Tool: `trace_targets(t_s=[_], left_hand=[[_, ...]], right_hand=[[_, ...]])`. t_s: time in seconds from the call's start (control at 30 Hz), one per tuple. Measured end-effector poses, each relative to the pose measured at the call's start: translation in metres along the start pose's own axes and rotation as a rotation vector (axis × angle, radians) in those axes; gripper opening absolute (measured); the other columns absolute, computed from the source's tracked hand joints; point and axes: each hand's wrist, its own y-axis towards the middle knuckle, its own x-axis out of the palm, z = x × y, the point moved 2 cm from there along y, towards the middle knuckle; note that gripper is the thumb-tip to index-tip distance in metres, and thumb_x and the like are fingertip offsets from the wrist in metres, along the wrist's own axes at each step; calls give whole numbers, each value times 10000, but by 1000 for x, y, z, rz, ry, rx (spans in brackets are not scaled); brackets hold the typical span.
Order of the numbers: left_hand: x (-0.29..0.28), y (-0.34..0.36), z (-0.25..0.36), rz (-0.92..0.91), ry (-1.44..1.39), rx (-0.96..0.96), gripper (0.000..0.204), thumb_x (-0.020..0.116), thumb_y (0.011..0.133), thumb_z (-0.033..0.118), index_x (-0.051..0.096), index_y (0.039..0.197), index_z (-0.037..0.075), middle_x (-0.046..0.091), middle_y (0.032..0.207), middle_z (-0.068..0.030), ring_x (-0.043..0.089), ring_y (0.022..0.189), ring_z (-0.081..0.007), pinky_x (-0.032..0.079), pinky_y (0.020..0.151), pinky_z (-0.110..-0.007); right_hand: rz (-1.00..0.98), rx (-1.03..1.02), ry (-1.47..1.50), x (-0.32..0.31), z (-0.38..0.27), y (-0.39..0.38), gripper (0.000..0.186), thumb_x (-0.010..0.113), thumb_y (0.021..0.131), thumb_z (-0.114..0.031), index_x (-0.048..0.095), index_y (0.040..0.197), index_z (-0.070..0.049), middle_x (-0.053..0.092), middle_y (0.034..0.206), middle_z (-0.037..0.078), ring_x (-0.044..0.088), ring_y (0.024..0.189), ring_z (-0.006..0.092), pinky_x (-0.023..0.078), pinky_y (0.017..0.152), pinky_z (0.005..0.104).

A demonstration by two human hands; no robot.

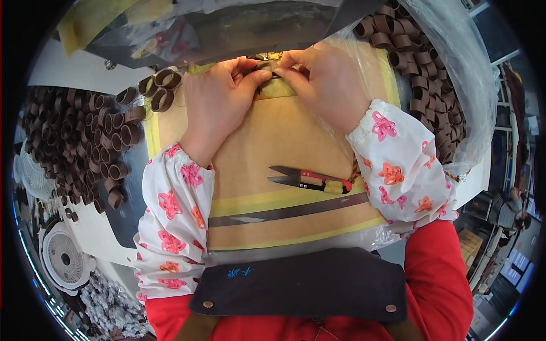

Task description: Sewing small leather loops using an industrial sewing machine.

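My left hand (219,96) and my right hand (330,79) meet at the lit work spot of a sewing machine (227,34), below its metal foot (269,55). Thumb and fingers of each hand are pinched around a small brown strip (273,67). Most of that strip is hidden by my fingertips. Scissor-like thread snips (310,181) with dark blades and red-and-black handles lie on the tan board (256,148), nearer to me than my hands.
A large pile of brown loops (85,131) lies at the left, with a few loops (162,94) beside my left wrist. More loops, linked in chains (429,85), lie in clear plastic (472,74) at the right. A white fan (65,258) stands at the lower left.
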Motion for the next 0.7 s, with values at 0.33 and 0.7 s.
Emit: trace_targets(t_s=[0.33, 0.7], left_hand=[[-1, 1, 0, -14, -1, 13, 247, 669, 714, 264, 658, 793, 30, 564, 537, -46, 545, 464, -166, 387, 452, -271], [0, 1, -5, -30, -83, 3, 225, 657, 728, 247, 649, 789, 31, 523, 503, -29, 483, 429, -138, 363, 445, -272]], right_hand=[[-85, 8, -131, -2, -3, 5, 122, 639, 736, -182, 648, 752, -61, 523, 594, 93, 526, 541, 235, 396, 508, 345], [-95, -11, -72, 3, 1, 5, 102, 624, 729, -158, 605, 735, -58, 527, 618, 94, 537, 587, 223, 402, 529, 333]])
